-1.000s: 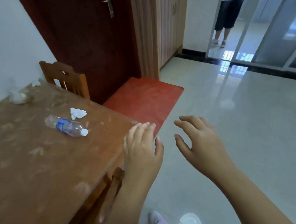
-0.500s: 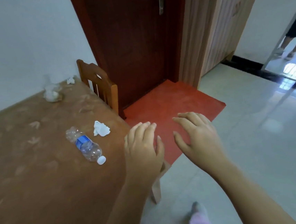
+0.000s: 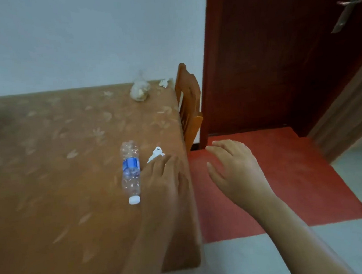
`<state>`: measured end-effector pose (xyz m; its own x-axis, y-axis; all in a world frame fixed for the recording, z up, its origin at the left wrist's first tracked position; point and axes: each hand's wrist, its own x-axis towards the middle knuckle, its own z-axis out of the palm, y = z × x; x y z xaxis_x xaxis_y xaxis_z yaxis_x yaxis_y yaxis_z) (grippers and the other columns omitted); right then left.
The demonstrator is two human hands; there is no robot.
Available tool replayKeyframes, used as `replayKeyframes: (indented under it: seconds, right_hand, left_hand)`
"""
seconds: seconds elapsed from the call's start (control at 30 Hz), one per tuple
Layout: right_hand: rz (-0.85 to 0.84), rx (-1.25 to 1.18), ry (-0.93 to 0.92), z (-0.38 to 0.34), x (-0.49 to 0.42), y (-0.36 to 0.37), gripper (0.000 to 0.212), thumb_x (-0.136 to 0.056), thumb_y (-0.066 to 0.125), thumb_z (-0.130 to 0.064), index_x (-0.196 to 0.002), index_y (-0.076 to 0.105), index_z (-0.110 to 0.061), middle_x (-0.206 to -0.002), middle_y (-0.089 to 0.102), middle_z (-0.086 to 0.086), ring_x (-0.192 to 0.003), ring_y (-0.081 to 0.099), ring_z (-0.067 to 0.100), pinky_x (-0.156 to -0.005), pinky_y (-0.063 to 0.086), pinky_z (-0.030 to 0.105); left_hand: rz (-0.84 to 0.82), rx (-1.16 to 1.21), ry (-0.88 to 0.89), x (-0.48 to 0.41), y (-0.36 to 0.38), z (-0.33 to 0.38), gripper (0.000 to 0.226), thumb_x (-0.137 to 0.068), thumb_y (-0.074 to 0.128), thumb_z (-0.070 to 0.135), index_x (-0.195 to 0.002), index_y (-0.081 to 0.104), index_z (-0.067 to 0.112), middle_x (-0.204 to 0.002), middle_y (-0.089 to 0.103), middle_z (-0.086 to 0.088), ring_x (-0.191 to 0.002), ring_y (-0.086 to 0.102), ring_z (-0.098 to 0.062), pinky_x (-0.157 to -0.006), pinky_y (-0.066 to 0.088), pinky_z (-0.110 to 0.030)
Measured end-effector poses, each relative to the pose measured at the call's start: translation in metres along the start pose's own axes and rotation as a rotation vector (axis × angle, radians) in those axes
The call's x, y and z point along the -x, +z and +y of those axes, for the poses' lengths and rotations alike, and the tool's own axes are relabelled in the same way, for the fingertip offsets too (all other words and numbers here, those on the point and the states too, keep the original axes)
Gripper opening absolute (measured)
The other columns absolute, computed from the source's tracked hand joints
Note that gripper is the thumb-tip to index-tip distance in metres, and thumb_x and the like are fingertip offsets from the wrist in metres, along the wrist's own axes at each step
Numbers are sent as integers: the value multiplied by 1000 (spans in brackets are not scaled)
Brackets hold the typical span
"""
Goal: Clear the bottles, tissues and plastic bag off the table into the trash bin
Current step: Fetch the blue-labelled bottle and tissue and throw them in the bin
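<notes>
Your left hand (image 3: 165,178) has advanced over the worktop (image 3: 47,182), beside the bottle (image 3: 131,170), up to the tissue (image 3: 156,154). It and your right hand (image 3: 234,169) are spread, holding nothing.

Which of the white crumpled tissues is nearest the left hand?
The white crumpled tissue right of the clear blue-labelled plastic bottle, by the fingertips of the left hand. The other tissue lies at the far corner of the brown table.

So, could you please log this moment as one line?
left hand open, by tissue | right hand open, over mat | bottle lying on table
</notes>
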<state>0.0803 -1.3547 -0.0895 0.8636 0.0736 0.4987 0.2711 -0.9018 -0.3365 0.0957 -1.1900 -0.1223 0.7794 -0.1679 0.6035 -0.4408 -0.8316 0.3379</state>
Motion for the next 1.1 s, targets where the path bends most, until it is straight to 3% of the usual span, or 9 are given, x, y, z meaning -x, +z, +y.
replayKeyframes:
  seconds: [0.07,0.2,0.33,0.5,0.6,0.83,0.93,1.1]
  right_hand:
    - [-13,-63,-72,1,-14,16,32,-79,50,-23,-98,66,-3,-97,66,14,-90,60,33,-79,45,44]
    - [-50,-168,-145,1,-43,52,29,-79,53,-23,-96,66,-4,-95,65,14,-87,60,32,-75,47,44]
    - [-106,-207,-216,1,-66,91,35,-77,47,-23,-99,65,-3,-95,65,15,-86,60,34,-75,47,44]
    - [-168,-233,-275,9,-85,145,30,-76,55,-22,-97,67,-5,-94,66,12,-87,60,29,-77,46,41]
    - [-190,-304,-320,13,-94,167,27,-75,52,-23,-90,67,-7,-90,67,12,-85,59,27,-75,46,39]
    - [-537,-279,-315,41,-107,235,47,-76,43,-34,-104,64,-3,-107,64,15,-96,59,35,-84,45,47]
    - [-663,-311,-329,49,-108,261,48,-74,43,-38,-102,66,-7,-111,62,16,-105,56,36,-87,45,50]
    - [-744,-321,-384,57,-110,293,48,-69,61,-33,-110,61,-8,-115,59,16,-109,52,39,-87,44,50]
  left_hand:
    - [62,-21,-71,3,4,-13,27,-78,49,13,-103,56,8,-98,68,-16,-94,58,-28,-86,41,-37]
    - [27,-95,-218,4,13,-43,28,-72,61,4,-99,66,4,-98,67,-14,-87,59,-32,-81,45,-44]
    - [18,-123,-341,-1,21,-67,31,-78,47,20,-98,66,5,-98,67,-14,-93,49,-24,-82,33,-31]
    - [-44,-152,-480,6,42,-98,33,-78,52,22,-105,63,7,-111,63,-12,-106,48,-26,-90,30,-32]
    - [-60,-129,-565,9,54,-108,39,-80,45,29,-108,62,7,-115,61,-13,-110,51,-30,-92,39,-39]
    - [-65,-121,-787,16,80,-122,46,-80,46,37,-118,51,11,-118,59,-16,-104,57,-33,-85,45,-43]
    - [-87,-152,-873,20,92,-127,50,-80,48,42,-119,55,12,-117,59,-12,-104,57,-30,-83,47,-42]
    - [-105,-189,-986,26,112,-137,54,-79,58,40,-124,53,12,-123,54,-13,-110,52,-30,-89,46,-45]
